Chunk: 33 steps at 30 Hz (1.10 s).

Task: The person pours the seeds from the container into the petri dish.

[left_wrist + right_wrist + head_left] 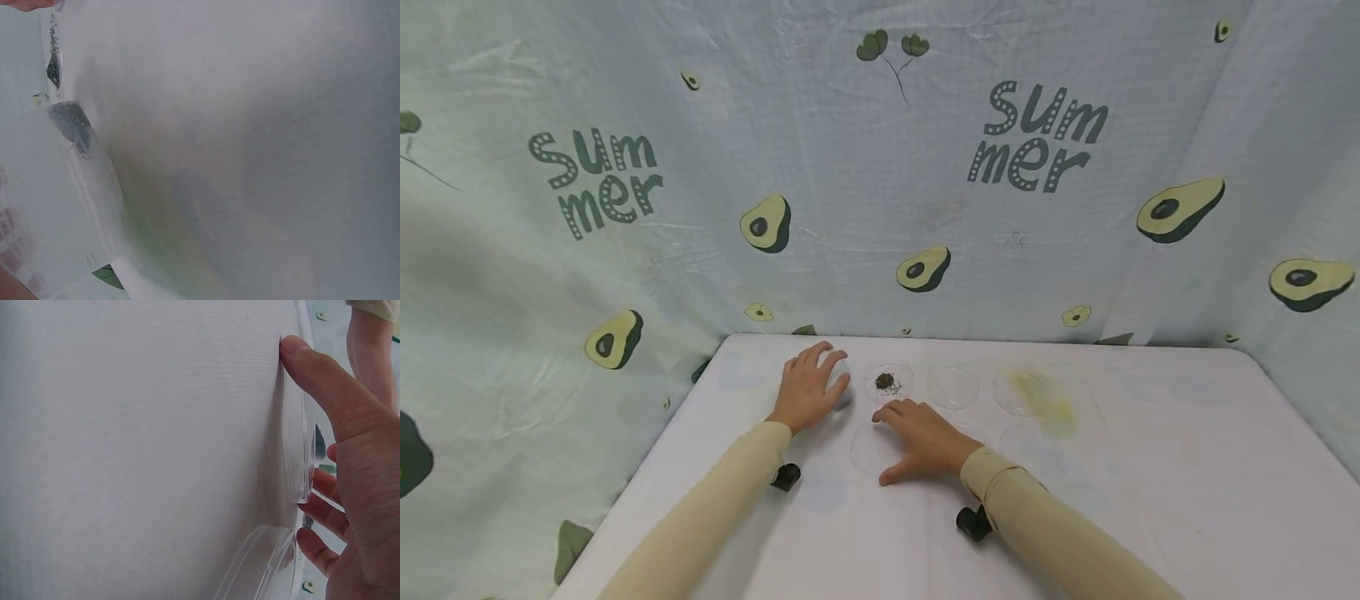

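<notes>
At the left of the row of clear petri dishes, my left hand (808, 389) grips a clear petri dish (842, 372) by its edge, partly hidden behind the fingers. The left wrist view shows its transparent wall (94, 200) up close. My right hand (928, 439) spans a second clear petri dish (867, 452) in the nearer row. In the right wrist view, the thumb (309, 362) is at one side of this dish's rim (297, 444), with fingers at the opposite side. Just beyond the right hand lies a dish with dark dried flakes (886, 382).
Further clear dishes stand to the right: one in the back row (953, 388), another (1019, 393) near a yellow-green patch, and a faint one (1026, 442) nearer. A patterned curtain (850, 167) hangs behind the white table (1150, 467).
</notes>
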Available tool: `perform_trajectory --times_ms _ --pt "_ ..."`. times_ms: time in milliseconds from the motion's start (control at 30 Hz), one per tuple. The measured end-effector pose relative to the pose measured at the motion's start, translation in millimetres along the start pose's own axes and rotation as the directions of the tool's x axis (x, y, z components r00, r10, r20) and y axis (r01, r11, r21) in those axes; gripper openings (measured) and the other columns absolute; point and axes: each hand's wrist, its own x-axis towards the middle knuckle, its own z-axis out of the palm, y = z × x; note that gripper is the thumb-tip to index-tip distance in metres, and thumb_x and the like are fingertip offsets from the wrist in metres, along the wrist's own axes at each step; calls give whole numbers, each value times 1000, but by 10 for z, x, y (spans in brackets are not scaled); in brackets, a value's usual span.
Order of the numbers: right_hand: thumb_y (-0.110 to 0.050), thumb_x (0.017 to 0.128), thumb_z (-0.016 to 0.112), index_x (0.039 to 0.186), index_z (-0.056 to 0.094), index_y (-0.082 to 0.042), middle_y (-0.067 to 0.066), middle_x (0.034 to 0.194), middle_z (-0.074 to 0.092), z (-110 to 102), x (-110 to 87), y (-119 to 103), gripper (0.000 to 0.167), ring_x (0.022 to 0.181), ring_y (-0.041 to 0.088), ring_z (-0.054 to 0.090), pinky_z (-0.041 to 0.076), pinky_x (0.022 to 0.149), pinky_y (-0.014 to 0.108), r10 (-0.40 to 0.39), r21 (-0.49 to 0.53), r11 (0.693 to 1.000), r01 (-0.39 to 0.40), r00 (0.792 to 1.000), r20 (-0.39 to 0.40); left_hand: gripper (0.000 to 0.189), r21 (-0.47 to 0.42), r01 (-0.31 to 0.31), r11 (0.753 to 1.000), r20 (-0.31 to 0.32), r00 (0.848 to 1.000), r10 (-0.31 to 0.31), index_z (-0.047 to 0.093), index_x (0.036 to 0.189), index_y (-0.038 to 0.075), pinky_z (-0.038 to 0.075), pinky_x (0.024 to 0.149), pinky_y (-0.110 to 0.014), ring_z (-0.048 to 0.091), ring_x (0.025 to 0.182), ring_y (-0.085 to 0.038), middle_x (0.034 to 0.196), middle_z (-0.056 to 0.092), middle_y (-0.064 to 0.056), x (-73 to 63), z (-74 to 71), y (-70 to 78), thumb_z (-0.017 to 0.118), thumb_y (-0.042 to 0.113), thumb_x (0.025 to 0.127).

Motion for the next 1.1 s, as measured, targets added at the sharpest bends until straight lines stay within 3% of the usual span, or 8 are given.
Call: perform_trajectory --times_ms 367,600,1100 --pt "-64 65 78 130 53 -17 0 130 55 15 -9 37 83 117 18 52 46 98 39 -8 -26 1000 6 997 -72 41 -7 19 1000 63 998 -19 54 132 20 33 103 -54 40 134 -31 142 45 -11 -1 -35 38 47 42 98" --pt "-63 66 78 130 52 -17 2 130 55 -25 13 55 83 116 20 53 47 98 40 -20 -43 999 15 992 -121 40 12 5 1000 33 999 -6 55 131 20 34 101 -55 42 132 -31 141 46 -10 -15 -8 5 47 42 98" --pt "-64 69 75 129 54 -16 4 135 53 -56 42 61 79 123 22 51 45 99 45 20 -81 996 -33 987 -158 41 17 -6 1000 31 1000 6 54 132 21 34 102 -53 41 134 -30 143 45 -8 -37 0 -37 43 44 99"
